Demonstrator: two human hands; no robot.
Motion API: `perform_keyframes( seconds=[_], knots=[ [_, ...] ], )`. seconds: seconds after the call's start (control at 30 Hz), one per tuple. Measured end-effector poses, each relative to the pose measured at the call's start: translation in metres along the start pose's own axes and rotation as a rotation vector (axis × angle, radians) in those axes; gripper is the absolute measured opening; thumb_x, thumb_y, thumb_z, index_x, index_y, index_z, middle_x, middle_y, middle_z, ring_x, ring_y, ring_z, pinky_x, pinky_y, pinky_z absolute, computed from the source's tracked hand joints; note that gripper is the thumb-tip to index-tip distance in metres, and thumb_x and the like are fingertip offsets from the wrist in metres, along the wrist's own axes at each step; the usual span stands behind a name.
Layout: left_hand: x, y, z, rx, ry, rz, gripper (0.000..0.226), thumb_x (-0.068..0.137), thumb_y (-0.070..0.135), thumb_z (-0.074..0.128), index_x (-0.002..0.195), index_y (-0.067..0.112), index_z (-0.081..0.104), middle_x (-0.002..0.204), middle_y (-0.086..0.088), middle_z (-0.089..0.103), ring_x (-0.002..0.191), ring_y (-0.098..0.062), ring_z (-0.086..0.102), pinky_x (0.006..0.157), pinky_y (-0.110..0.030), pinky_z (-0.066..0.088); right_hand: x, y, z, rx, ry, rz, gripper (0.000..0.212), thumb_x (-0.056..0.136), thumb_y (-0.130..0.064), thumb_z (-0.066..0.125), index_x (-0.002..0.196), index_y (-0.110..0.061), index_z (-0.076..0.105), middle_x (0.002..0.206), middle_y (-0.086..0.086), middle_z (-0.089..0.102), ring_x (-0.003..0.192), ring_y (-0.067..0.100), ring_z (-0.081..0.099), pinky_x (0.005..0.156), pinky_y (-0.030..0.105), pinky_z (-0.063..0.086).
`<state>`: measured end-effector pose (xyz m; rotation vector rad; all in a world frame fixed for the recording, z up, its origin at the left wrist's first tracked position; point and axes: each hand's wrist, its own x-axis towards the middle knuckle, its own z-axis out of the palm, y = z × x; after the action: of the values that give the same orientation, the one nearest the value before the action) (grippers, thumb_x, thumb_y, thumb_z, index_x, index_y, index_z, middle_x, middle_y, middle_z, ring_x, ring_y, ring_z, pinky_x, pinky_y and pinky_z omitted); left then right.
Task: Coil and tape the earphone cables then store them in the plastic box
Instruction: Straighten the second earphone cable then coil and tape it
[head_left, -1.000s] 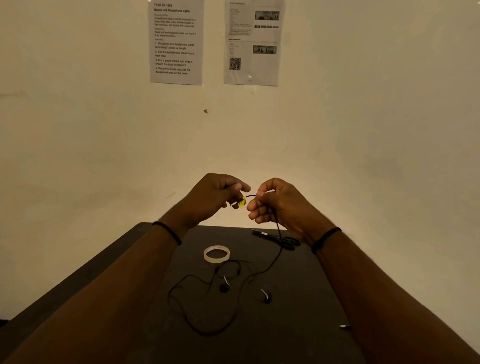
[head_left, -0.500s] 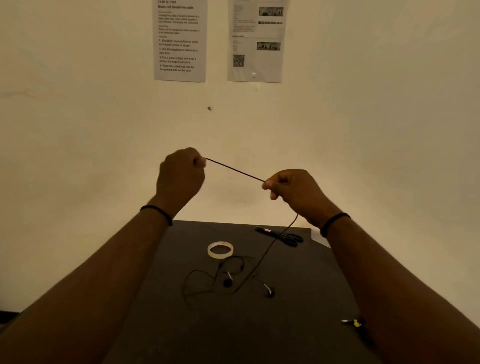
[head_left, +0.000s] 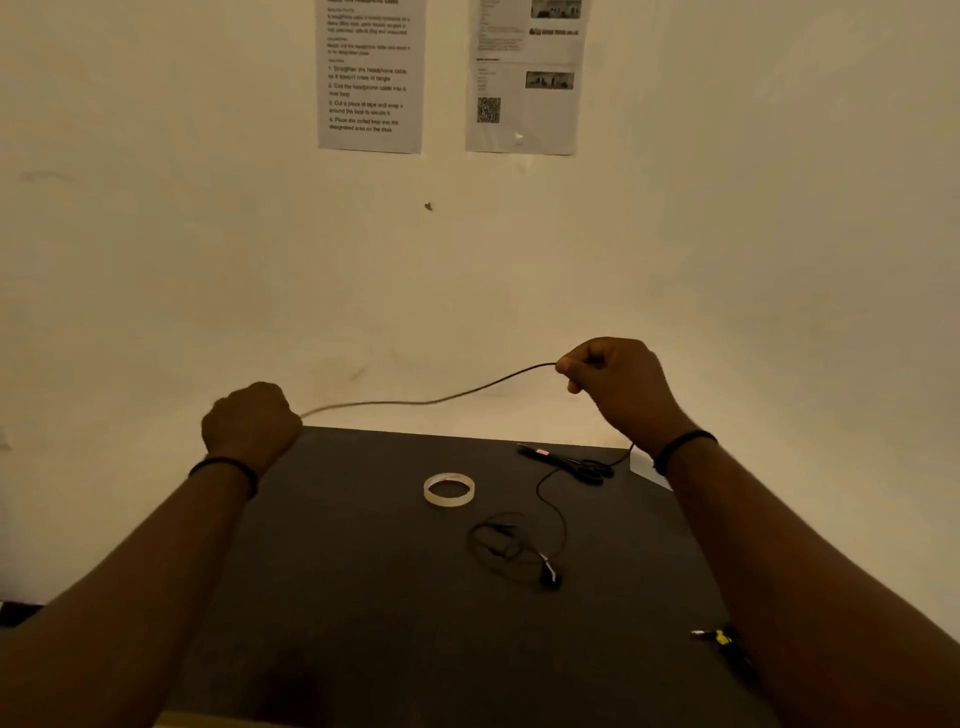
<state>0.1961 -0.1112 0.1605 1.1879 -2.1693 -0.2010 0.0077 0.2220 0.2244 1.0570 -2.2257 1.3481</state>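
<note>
As the hands are spreading wider than a second ago | left hand (head_left: 252, 423) and right hand (head_left: 615, 382) are gripping the earphone cable (head_left: 431, 400), slack above the worktop (head_left: 337, 571) | earbuds (head_left: 548, 574) trailing below; coiling apparently yet to begin.

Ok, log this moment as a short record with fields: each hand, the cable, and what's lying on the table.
left hand: fist round one end of the earphone cable
right hand: pinches the cable higher up
cable: slack span between the hands, the rest drops to the table, earbuds in a loose tangle
tape roll: flat, left of the scissors
scissors: at the far edge
plastic box: not in view
</note>
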Motion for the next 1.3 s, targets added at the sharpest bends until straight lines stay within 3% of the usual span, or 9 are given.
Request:
perform_keyframes(
  seconds=[0.2,0.4,0.47,0.57,0.67,0.8,0.93,1.13,1.3],
  knots=[
    [-0.029,0.002,0.03,0.045,-0.156,0.061,0.015,0.089,0.018,0.053,0.084,0.009,0.064,0.098,-0.015,0.067,0.089,-0.035,0.062,0.072,-0.033,0.045,-0.015,-0.01,0.05,-0.045,-0.221,-0.044,0.015,0.091,-0.029,0.066,0.077,-0.024,0.07,0.073,-0.007,0.07,0.067,0.001,0.062,0.063,0.019,0.044],
    [-0.057,0.081,0.01,-0.638,-0.15,0.382,0.012,0.088,0.023,0.069,0.093,0.016,0.077,0.096,0.006,0.073,0.091,-0.005,0.064,0.075,-0.011,0.043,-0.017,-0.011,0.074,-0.02,-0.256,-0.043,0.014,0.091,-0.028,0.067,0.081,-0.021,0.072,0.071,-0.007,0.069,0.074,0.009,0.065,0.071,0.035,0.058],
    [-0.065,0.111,0.0,-0.746,-0.18,0.511,0.015,0.088,0.025,0.069,0.099,0.018,0.077,0.099,0.011,0.071,0.092,0.003,0.062,0.08,-0.008,0.043,-0.016,-0.014,0.075,0.008,-0.206,-0.055,0.015,0.092,-0.029,0.066,0.083,-0.018,0.073,0.071,-0.006,0.069,0.072,0.01,0.065,0.07,0.032,0.057],
    [-0.067,0.142,-0.009,-0.791,-0.235,0.577,0.015,0.09,0.024,0.066,0.097,0.016,0.077,0.094,0.007,0.073,0.091,-0.003,0.065,0.082,-0.02,0.049,-0.013,-0.02,0.073,0.019,-0.117,-0.092,0.021,0.093,-0.034,0.064,0.083,-0.017,0.073,0.071,-0.006,0.069,0.07,0.007,0.063,0.066,0.021,0.048],
    [-0.065,0.154,-0.013,-0.821,-0.267,0.567,0.016,0.091,0.023,0.064,0.09,0.014,0.077,0.081,0.002,0.074,0.083,-0.01,0.067,0.078,-0.028,0.051,-0.011,-0.022,0.065,0.034,-0.056,-0.086,0.021,0.092,-0.035,0.064,0.083,-0.018,0.072,0.069,-0.009,0.067,0.066,0.002,0.06,0.06,0.012,0.038],
    [-0.066,0.158,-0.015,-0.765,-0.295,0.563,0.016,0.093,0.024,0.062,0.091,0.017,0.076,0.068,0.006,0.067,0.066,-0.004,0.058,0.063,-0.021,0.042,-0.013,-0.018,0.058,0.024,0.0,-0.108,0.017,0.089,-0.034,0.069,0.082,-0.019,0.073,0.068,-0.008,0.068,0.063,0.002,0.059,0.058,0.01,0.037],
    [-0.059,0.154,-0.016,-0.526,-0.168,0.595,0.014,0.092,0.024,0.064,0.093,0.017,0.076,0.076,0.008,0.065,0.072,-0.009,0.059,0.065,-0.021,0.04,-0.011,-0.015,0.049,0.023,-0.012,-0.108,0.014,0.086,-0.03,0.073,0.082,-0.017,0.073,0.067,-0.008,0.067,0.061,0.001,0.06,0.056,0.006,0.039],
    [-0.016,0.08,-0.011,-0.362,0.338,0.541,0.021,0.093,0.015,0.055,0.086,0.006,0.073,0.087,-0.015,0.07,0.084,-0.037,0.064,0.076,-0.039,0.047,-0.002,0.009,0.012,-0.077,-0.023,-0.05,0.01,0.089,-0.024,0.071,0.086,-0.015,0.073,0.068,-0.01,0.064,0.055,-0.006,0.056,0.052,0.002,0.037],
    [-0.004,0.046,-0.008,-0.382,0.336,0.321,0.019,0.094,0.008,0.056,0.092,0.004,0.074,0.098,-0.017,0.07,0.094,-0.039,0.062,0.08,-0.041,0.047,-0.003,0.018,0.009,-0.12,0.005,-0.03,0.012,0.09,-0.026,0.069,0.083,-0.017,0.072,0.067,-0.013,0.062,0.058,-0.003,0.054,0.051,0.004,0.035]
  ],
)
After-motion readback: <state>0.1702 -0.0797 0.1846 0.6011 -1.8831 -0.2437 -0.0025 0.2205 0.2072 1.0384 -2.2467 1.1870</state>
